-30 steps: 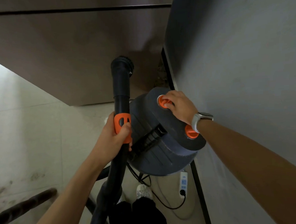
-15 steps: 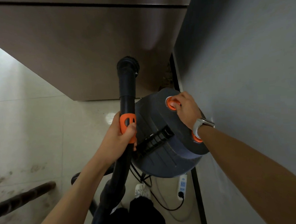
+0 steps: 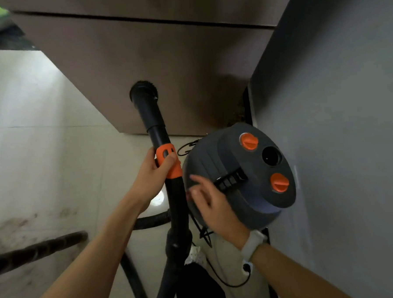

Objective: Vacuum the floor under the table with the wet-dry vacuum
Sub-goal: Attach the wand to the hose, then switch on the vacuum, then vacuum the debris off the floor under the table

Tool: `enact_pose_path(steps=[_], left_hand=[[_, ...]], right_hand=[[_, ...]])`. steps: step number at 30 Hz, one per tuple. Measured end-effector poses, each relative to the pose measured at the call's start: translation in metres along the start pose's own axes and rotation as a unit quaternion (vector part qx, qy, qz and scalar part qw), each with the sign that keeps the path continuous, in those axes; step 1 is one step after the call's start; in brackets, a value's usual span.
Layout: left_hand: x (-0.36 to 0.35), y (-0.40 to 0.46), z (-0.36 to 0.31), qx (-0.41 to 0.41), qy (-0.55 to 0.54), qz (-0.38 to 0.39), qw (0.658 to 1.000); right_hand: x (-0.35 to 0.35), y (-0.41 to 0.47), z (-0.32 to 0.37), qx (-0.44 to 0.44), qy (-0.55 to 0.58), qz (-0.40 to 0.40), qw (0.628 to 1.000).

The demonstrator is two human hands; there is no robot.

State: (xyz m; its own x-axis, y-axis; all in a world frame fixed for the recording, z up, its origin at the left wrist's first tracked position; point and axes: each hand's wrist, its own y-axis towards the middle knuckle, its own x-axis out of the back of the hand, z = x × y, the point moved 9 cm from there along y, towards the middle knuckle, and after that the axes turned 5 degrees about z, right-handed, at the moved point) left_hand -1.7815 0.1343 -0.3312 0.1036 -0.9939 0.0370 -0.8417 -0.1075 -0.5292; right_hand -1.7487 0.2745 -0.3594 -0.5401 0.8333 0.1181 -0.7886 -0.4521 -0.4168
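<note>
The wet-dry vacuum (image 3: 249, 184) is a dark grey drum with two orange knobs on its lid, the far knob (image 3: 249, 141) and the near knob (image 3: 279, 182), and a black handle. It stands on the floor beside the grey wall. My left hand (image 3: 157, 171) grips the black wand (image 3: 150, 119) at its orange collar, and the open nozzle points up and away. My right hand (image 3: 207, 200) hovers over the near left side of the lid with its fingers straight, holding nothing; whether it touches the lid is unclear through the blur.
A brown cabinet or table side (image 3: 154, 66) rises ahead. The grey wall (image 3: 339, 118) fills the right. The ribbed black hose (image 3: 37, 250) lies on the pale tiled floor (image 3: 39, 157) at left. A power cord (image 3: 232, 281) runs by my feet.
My right hand has left the far orange knob and moved back toward me across the lid. The view has tilted, so both knobs show. My left hand keeps its grip on the wand.
</note>
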Motion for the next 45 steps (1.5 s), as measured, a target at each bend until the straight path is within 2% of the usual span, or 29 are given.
enact_pose_path(steps=[1, 2, 4, 7, 13, 15, 19, 22, 26, 29, 33, 36, 41, 45], left_hand=[[0.012, -0.003, 0.002, 0.002, -0.010, -0.014, 1.000], [0.024, -0.008, 0.003, 0.001, -0.015, -0.026, 1.000], [0.048, -0.023, 0.002, -0.011, -0.021, -0.047, 0.999], [0.086, -0.062, 0.004, -0.040, -0.051, -0.083, 0.995], [0.157, -0.174, 0.057, -0.044, -0.084, -0.148, 0.984], [0.175, -0.221, 0.085, -0.041, -0.075, -0.148, 0.985], [0.206, -0.324, 0.159, -0.009, -0.066, -0.159, 0.985], [0.220, -0.391, 0.213, 0.026, -0.064, -0.172, 0.983], [0.232, -0.441, 0.268, 0.063, -0.058, -0.186, 0.979], [0.235, -0.464, 0.295, 0.066, -0.075, -0.216, 0.971], [0.234, -0.482, 0.352, 0.092, -0.153, -0.246, 0.953], [0.238, -0.488, 0.425, 0.124, -0.190, -0.279, 0.933], [0.225, -0.500, 0.586, 0.222, -0.235, -0.338, 0.884], [0.186, -0.505, 0.695, 0.290, -0.256, -0.368, 0.846]], right_hand=[[-0.030, -0.008, 0.000, -0.021, 0.032, 0.050, 0.998], [-0.052, -0.013, 0.001, -0.027, 0.047, 0.067, 0.996], [-0.075, -0.015, 0.008, -0.026, 0.034, 0.026, 0.999], [-0.093, -0.018, 0.031, 0.007, -0.054, -0.038, 0.998], [-0.174, -0.070, 0.062, 0.063, -0.263, 0.037, 0.962], [-0.199, -0.103, 0.066, 0.087, -0.355, 0.041, 0.930], [-0.239, -0.160, 0.068, 0.128, -0.526, 0.026, 0.840], [-0.269, -0.190, 0.071, 0.163, -0.592, 0.015, 0.789], [-0.308, -0.215, 0.081, 0.194, -0.691, 0.014, 0.697], [-0.339, -0.227, 0.074, 0.201, -0.716, 0.028, 0.668], [-0.394, -0.236, -0.001, 0.183, -0.719, 0.105, 0.662], [-0.434, -0.237, -0.085, 0.170, -0.711, 0.194, 0.654], [-0.470, -0.233, -0.241, 0.137, -0.723, 0.355, 0.577], [-0.475, -0.220, -0.343, 0.120, -0.731, 0.431, 0.515]])
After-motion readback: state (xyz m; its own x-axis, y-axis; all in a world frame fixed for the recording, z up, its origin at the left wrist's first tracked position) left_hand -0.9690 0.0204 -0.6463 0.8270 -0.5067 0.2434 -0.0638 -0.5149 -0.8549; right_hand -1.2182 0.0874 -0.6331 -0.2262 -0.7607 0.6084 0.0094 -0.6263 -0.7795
